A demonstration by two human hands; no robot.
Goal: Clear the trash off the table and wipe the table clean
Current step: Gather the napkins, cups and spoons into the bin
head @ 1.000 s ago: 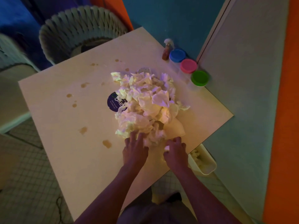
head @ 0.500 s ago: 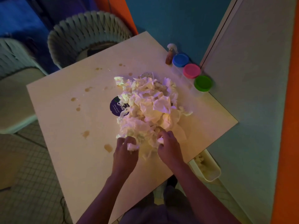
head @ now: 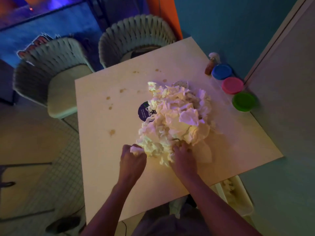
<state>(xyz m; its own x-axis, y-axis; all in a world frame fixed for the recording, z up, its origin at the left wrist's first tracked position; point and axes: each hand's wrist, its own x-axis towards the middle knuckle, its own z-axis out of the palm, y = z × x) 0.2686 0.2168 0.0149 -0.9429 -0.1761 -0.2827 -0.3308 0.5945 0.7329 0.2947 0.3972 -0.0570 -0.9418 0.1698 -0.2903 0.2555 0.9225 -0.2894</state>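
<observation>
Head view: both hands, left [head: 132, 158] and right [head: 183, 158], seemingly clutch crumpled, pale tissue heap [head: 173, 120]; table [head: 102, 150] stained

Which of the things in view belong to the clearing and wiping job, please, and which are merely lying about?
Job: crumpled napkin pile, brown stains, table, white bin, left hand, right hand.
Lying about: three lidded tubs, small bottle, chairs.
</observation>
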